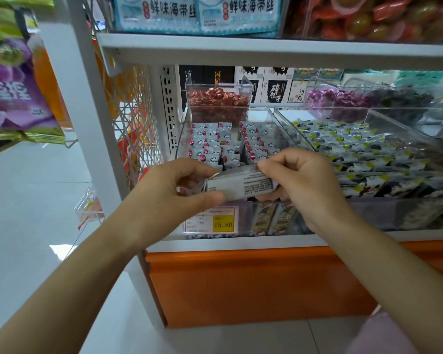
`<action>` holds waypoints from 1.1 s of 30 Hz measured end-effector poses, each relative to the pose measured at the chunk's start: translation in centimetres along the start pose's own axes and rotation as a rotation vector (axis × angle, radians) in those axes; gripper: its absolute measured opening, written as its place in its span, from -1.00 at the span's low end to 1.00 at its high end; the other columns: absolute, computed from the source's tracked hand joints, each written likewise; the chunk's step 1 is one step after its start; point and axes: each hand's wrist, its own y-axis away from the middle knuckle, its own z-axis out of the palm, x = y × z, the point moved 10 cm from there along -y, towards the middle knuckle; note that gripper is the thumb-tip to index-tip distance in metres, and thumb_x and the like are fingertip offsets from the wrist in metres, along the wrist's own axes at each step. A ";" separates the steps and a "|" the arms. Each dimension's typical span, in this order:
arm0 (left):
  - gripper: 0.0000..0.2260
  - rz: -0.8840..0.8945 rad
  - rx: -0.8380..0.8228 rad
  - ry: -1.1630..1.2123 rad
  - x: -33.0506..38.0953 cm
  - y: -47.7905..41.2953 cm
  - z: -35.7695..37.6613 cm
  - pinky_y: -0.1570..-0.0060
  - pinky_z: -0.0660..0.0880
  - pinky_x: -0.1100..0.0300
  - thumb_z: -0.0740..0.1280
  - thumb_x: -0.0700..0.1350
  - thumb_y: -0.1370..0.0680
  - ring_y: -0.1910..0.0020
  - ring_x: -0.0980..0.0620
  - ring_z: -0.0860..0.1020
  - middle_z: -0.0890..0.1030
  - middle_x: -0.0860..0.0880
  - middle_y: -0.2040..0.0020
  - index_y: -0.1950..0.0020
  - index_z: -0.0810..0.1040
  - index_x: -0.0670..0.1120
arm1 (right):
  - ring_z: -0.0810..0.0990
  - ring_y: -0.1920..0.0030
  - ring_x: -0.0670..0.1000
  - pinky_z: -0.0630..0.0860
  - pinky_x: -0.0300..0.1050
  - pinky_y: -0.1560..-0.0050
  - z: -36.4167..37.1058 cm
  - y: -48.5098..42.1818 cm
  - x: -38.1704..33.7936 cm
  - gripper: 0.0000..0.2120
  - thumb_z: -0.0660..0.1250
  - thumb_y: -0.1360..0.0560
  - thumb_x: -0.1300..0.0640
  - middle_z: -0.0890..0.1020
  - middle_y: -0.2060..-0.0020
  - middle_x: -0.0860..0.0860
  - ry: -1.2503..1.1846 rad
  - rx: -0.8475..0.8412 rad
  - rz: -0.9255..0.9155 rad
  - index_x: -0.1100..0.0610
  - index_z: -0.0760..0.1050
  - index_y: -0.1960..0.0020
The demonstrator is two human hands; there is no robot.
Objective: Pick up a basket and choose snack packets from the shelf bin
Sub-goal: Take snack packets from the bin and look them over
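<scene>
A small silver snack packet [237, 183] with printed text on its back is held between both hands in front of the shelf. My left hand [172, 190] grips its left end with thumb under and fingers over. My right hand [304, 182] pinches its upper right edge. Just behind the hands stands a clear shelf bin [182, 131] filled with white and pink packets of the same size. To its right a second clear bin [384, 118] holds white, black and yellow packets. No basket shows in view.
A price tag [211, 220] reading 15.80 hangs on the bin's front. Smaller clear tubs of red [218, 98] and purple [343, 100] sweets stand behind. The white shelf board [266, 51] lies overhead, an orange base panel [253, 284] below, and hanging purple bags [13, 88] at left.
</scene>
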 end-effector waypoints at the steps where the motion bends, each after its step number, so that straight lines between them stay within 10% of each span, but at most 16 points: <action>1: -0.71 0.003 -0.009 -0.020 0.0 0.0 0.1 0.09 0.54 0.28 0.36 0.18 -0.27 0.12 0.24 0.57 0.61 0.18 0.16 0.03 0.57 0.21 | 0.68 0.30 0.02 0.61 -0.16 0.36 0.0 -0.1 0.5 -0.84 0.32 -0.50 0.26 0.67 0.35 0.03 -0.071 -0.023 0.054 0.28 0.56 0.23; 13: -0.60 0.074 0.230 -0.031 0.3 -0.4 -1.0 -0.02 0.52 0.37 0.31 -0.08 -0.52 -0.02 0.25 0.57 0.62 0.12 -0.10 -0.36 0.44 0.00 | 0.69 0.11 0.04 0.61 -0.23 0.21 0.6 -0.2 2.4 -0.78 0.38 -0.33 0.13 0.70 0.13 0.13 -0.489 -0.004 0.203 0.23 0.61 0.08; 21: -0.52 0.176 0.394 -0.317 1.4 -2.5 -3.3 -0.10 0.46 0.28 0.30 0.06 -0.51 -0.15 0.08 0.51 0.53 0.00 -0.23 -0.40 0.37 -0.04 | 0.65 0.34 -0.05 0.62 -0.20 0.34 -1.3 -2.8 -0.1 -0.94 0.38 -0.46 0.20 0.68 0.29 -0.03 -0.152 0.162 0.009 0.08 0.61 0.15; 27: -0.62 0.100 -0.060 -0.896 -1.2 -8.9 0.5 -0.43 -0.08 -0.13 0.12 0.08 -0.59 -0.39 -0.05 0.30 0.45 -0.09 -0.34 -0.36 0.37 -0.03 | 0.62 0.38 0.02 0.63 -0.03 0.26 -2.9 -5.8 -1.6 -0.71 0.35 -0.51 0.19 0.58 0.11 0.35 0.119 0.296 -0.108 0.46 0.48 0.02; 33: -0.58 -0.005 -0.335 -1.168 -3.6 -12.6 2.4 -0.40 -0.18 -0.21 -0.07 0.09 -0.61 -0.44 -0.05 0.25 0.37 -0.06 -0.42 -0.43 0.28 0.06 | 0.62 0.18 0.19 0.60 -0.20 0.23 -2.0 -7.4 -2.5 -0.85 0.33 -0.52 0.18 0.58 0.11 0.26 0.228 0.309 -0.187 0.29 0.50 0.07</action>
